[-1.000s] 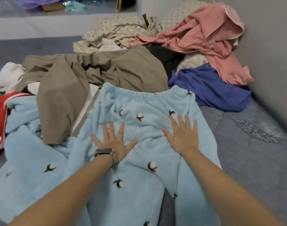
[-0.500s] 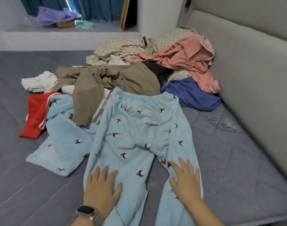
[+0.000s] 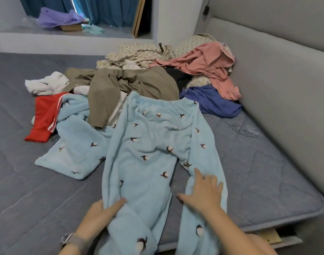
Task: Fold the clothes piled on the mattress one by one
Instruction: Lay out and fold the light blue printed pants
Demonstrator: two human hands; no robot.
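The light-blue fleece pyjama trousers [image 3: 153, 144] lie spread flat on the grey mattress [image 3: 258, 172], waistband at the far end against the pile, both legs running toward the near edge and hanging over it. The left hand [image 3: 100, 212] grips the outer edge of the left leg near the mattress edge, thumb on top of the fleece and fingers tucked under the fold; a watch [image 3: 71, 240] sits on that wrist. The right hand [image 3: 203, 194] lies flat with fingers spread on the right leg, holding nothing, its thumb reaching into the gap of bare mattress between the legs.

Just left of the trousers, partly under them, lies a matching light-blue fleece top [image 3: 74, 144]. An olive-brown garment [image 3: 124, 91] is draped over the top's far part and touches the waistband. Further left sit a red piece with white stripes [image 3: 45, 116] and a white bundle [image 3: 47, 83]. To the far right of the waistband is a dark blue garment [image 3: 210, 102], with a pink garment [image 3: 209, 67] heaped above it against the grey padded headboard [image 3: 277, 74]. Behind them lies beige patterned fabric [image 3: 135, 54]. Beyond the mattress, a ledge holds a purple cloth [image 3: 60, 19] in front of blue curtains [image 3: 106, 10]
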